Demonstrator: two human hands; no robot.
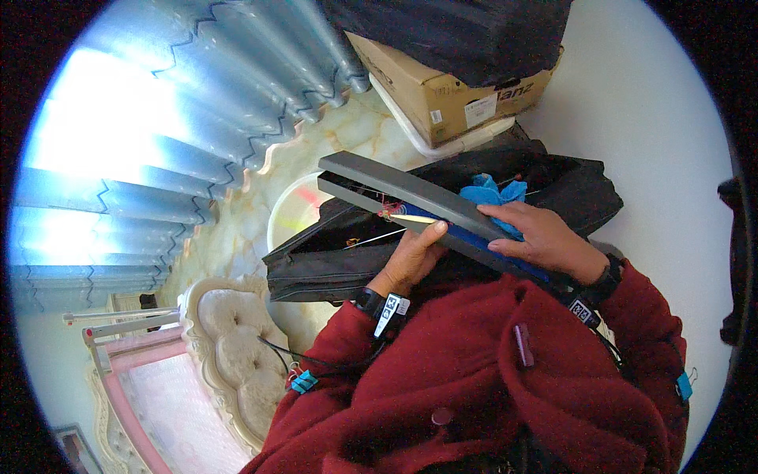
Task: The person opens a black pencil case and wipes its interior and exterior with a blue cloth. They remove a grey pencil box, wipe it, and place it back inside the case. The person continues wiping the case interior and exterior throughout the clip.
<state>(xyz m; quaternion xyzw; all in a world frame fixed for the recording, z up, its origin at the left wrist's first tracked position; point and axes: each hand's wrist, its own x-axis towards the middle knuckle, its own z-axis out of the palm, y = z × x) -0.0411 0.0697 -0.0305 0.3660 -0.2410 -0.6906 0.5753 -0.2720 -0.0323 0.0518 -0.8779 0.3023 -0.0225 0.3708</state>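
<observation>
A long grey box, its lid partly raised along one side, lies slanted across the picture's middle. My left hand holds the near wall of the box, its thumb on a pale yellow slender piece at the opening. My right hand grips the lid at the box's lower right end. Inside show a blue strip and a tangle of red and pale line. Beneath the box lies an unzipped black fabric bag. A crumpled blue cloth or plastic piece lies in the bag beside my right fingers.
A cardboard box under black fabric stands beyond the bag. A round whitish container is partly behind the bag. Blue curtains hang at the upper left, with a tufted headboard below. A white wall rises at right.
</observation>
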